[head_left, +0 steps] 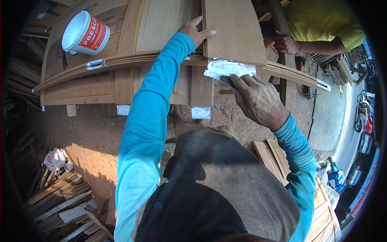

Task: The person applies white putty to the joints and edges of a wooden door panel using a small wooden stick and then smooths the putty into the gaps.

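My right hand [262, 101] is closed around a dark flat spreader [227, 80], mostly hidden under the fingers. The spreader touches white paste [229, 67] that coats the near end of a wooden board [231, 30]. My left hand [195, 34] holds the board's left edge, its thumb over the top face and a finger stretched along the side. Left of that hand, a white tub [82, 34] with a red label leans on the wooden boards; its inside is white. White paste also coats the end of a lower board [200, 112].
Long thin wooden strips [133, 60] cross the stack, with a paste-smeared spot on the left. A person in a yellow shirt [322, 20] is at the far right, one hand [285, 43] by a beam. Scrap wood [72, 201] lies lower left; panelled wood [272, 157] lies right.
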A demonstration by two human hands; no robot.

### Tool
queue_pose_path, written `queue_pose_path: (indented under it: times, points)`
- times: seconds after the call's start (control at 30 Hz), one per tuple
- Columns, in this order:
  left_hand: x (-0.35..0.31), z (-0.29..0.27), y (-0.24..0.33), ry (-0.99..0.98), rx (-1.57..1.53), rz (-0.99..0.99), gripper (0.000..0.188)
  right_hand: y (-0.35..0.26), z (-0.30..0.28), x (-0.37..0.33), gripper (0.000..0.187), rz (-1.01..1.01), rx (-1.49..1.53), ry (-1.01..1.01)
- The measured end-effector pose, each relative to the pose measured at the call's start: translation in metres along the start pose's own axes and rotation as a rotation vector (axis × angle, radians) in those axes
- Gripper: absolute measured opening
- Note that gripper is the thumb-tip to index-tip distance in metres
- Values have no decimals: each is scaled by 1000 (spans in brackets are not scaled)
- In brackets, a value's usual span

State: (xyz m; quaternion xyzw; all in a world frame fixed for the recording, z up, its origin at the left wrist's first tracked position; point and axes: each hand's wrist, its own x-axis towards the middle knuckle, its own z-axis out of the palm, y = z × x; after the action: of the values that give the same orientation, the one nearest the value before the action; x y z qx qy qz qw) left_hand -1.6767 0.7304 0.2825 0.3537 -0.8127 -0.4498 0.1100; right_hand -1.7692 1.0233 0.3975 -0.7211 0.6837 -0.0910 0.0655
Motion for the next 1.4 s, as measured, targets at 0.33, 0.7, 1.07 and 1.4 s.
queue_pose_path:
  times: [0.33, 0.7, 1.07, 1.4]
  points:
    - [7, 6, -10, 9, -44, -7, 108, 36, -4, 14, 14, -41, 36, 40]
    - [5, 9, -5, 30, -4, -1, 106, 61, -9, 3, 18, 87, 29, -58]
    - [15, -4, -27, -25, 0, 11, 105, 117, 6, -39, 17, 125, -64, 186]
    - [1, -9, -6, -76, -135, -87, 98, 51, 4, -30, 20, 39, 46, 58]
